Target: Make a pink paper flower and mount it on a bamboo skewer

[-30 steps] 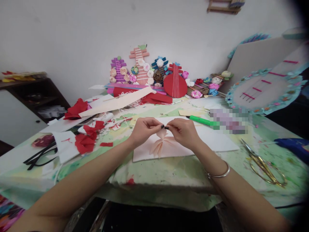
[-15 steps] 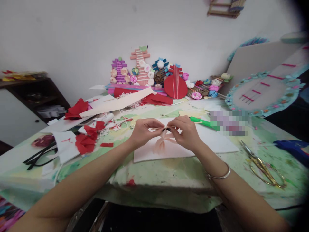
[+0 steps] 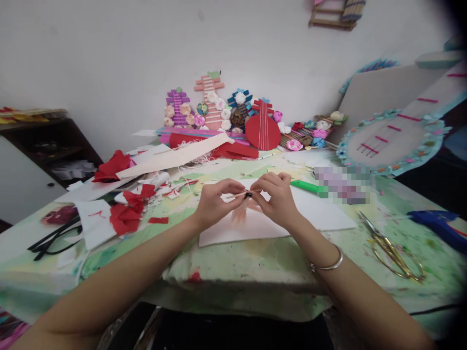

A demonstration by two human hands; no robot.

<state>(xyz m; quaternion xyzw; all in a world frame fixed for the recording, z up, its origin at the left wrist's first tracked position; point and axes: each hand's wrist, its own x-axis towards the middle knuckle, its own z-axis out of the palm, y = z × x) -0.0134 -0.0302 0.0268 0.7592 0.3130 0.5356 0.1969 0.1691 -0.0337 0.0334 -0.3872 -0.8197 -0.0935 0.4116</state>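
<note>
Both my hands meet above a white sheet of board (image 3: 251,234), close together. My left hand (image 3: 215,201) pinches a thin pale stick (image 3: 233,196) between thumb and fingertips. From the right, my right hand (image 3: 275,199) pinches the same stick, its dark-nailed thumb against my left fingertips. A thin peach piece of paper (image 3: 239,215) hangs from the pinch and fans out below; its upper part is hidden by the fingers. Behind my right hand lies a green-handled tool (image 3: 309,187) on the board.
Gold-handled scissors (image 3: 392,249) and a blue tool (image 3: 436,224) lie on the right. Red paper scraps (image 3: 126,218) and a black-framed object (image 3: 58,238) lie left. Paper-flower instrument models and a red lute (image 3: 262,127) stand along the wall; a blue-trimmed model (image 3: 390,141) leans right.
The view has shifted slightly, moving everything a little left. My fingers have turned a little at the pinch, and more of the stick shows by my left hand.
</note>
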